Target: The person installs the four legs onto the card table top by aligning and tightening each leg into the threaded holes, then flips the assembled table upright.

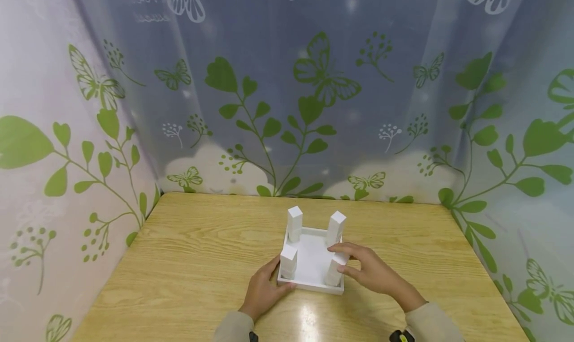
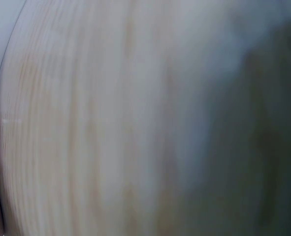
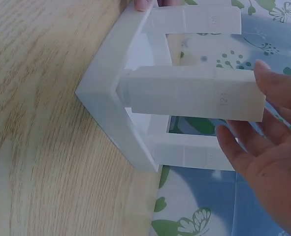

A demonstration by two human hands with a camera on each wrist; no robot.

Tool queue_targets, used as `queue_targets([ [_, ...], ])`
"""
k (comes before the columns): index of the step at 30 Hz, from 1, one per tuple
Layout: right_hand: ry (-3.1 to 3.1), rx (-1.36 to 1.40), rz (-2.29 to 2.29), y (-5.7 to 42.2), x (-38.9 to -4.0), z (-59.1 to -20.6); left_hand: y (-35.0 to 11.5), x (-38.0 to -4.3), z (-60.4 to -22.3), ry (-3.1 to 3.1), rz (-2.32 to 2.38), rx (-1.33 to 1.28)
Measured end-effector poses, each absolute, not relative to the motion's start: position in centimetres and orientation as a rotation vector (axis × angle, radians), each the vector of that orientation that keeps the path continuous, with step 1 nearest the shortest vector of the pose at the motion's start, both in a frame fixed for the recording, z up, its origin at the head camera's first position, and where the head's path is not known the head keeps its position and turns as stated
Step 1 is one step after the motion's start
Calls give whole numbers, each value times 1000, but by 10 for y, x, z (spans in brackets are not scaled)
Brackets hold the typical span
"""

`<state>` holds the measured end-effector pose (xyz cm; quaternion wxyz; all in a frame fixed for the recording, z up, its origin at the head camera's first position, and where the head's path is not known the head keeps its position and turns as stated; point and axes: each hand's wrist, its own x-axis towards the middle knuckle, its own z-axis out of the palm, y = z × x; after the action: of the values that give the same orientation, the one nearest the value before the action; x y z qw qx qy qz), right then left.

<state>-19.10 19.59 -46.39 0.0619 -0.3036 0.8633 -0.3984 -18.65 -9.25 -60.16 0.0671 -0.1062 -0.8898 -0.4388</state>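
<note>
A shallow white square tray (image 1: 311,286) lies on the table, with an upright white post at each inside corner. Seams across the posts show stacked blocks, and small embossed numbers mark them in the right wrist view. My left hand (image 1: 263,291) holds the tray at its front left corner, thumb on the front edge and fingers along the left side. Around the top of the front right post (image 3: 194,93), my right hand (image 1: 369,268) curls thumb and fingers. The left wrist view has mostly blurred wood, with a sliver of hand at its left edge.
The wooden table (image 1: 202,232) has light grain and a bright reflection in front of the tray. Curtains (image 1: 269,83) printed with green leaves and butterflies enclose the back and both sides. Back left post (image 1: 294,225) and back right post (image 1: 336,227) stand near the right hand's reach.
</note>
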Motion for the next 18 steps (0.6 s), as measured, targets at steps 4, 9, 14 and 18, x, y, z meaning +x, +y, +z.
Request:
queue_targets([
  [4,2687,-905,-1198,194,-191,-465,-93,-186,-601,-2695,-1332,-318],
  [9,2845,-738,-1189,188,-190,-471,-93,-186,-602,-2687,-1325,-331],
  [14,2916,-598,-1215,181,-189,-476,-93,-186,-602,-2689,-1326,-323],
  [18,2917,-550,-1237,176,-188,-479,-93,-186,-602,-2703,-1329,-318],
])
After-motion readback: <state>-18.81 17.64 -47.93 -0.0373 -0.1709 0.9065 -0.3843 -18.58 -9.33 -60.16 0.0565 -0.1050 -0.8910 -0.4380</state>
